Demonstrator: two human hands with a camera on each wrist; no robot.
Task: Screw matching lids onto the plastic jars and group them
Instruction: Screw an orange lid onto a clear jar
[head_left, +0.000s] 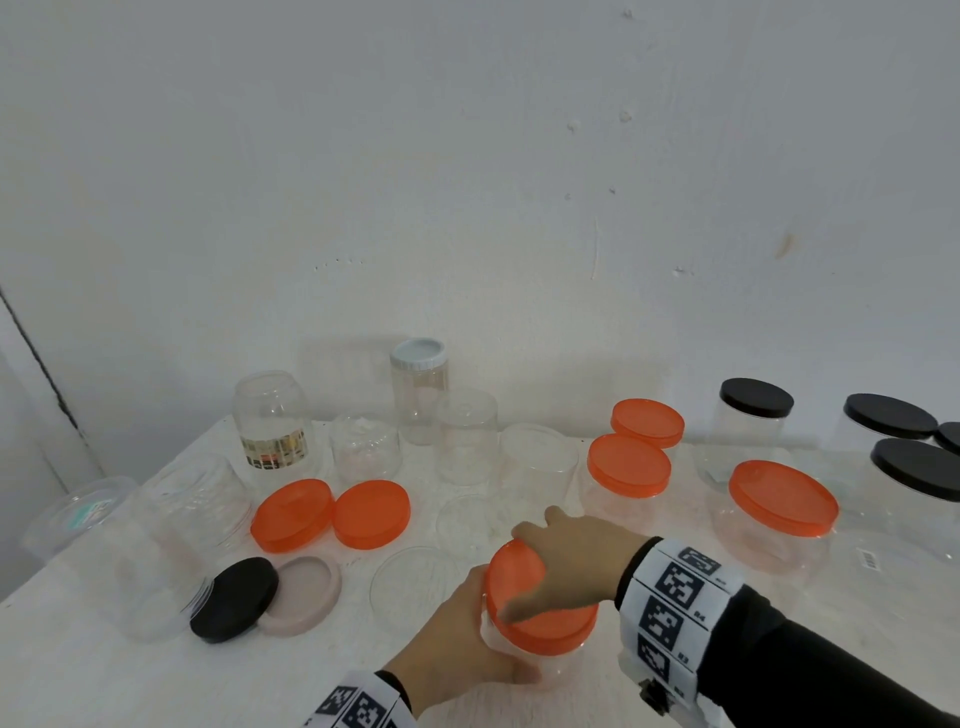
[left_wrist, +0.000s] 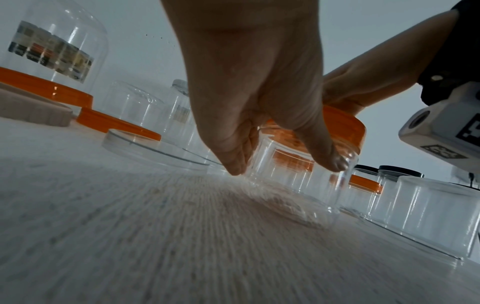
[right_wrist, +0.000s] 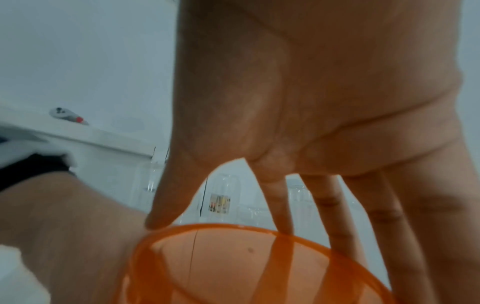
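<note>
A clear plastic jar (head_left: 540, 662) stands near the table's front edge, topped by an orange lid (head_left: 545, 618). My left hand (head_left: 457, 639) grips the jar's wall from the left; in the left wrist view its fingers (left_wrist: 233, 156) and thumb curl round the jar (left_wrist: 293, 176). My right hand (head_left: 566, 556) reaches over the lid from the right and holds its rim; in the right wrist view its fingers (right_wrist: 283, 211) spread over the orange lid (right_wrist: 233, 261). Three orange-lidded jars (head_left: 628, 467) stand grouped at the right. Two loose orange lids (head_left: 332, 514) lie left of centre.
Several lidless clear jars (head_left: 465, 441) stand at the back, one labelled (head_left: 272, 421), one with a white lid (head_left: 420, 384). Black-lidded jars (head_left: 756, 415) are at the far right. A black lid (head_left: 234, 597), a pink lid (head_left: 304, 592) and clear lids (head_left: 415, 582) lie in front.
</note>
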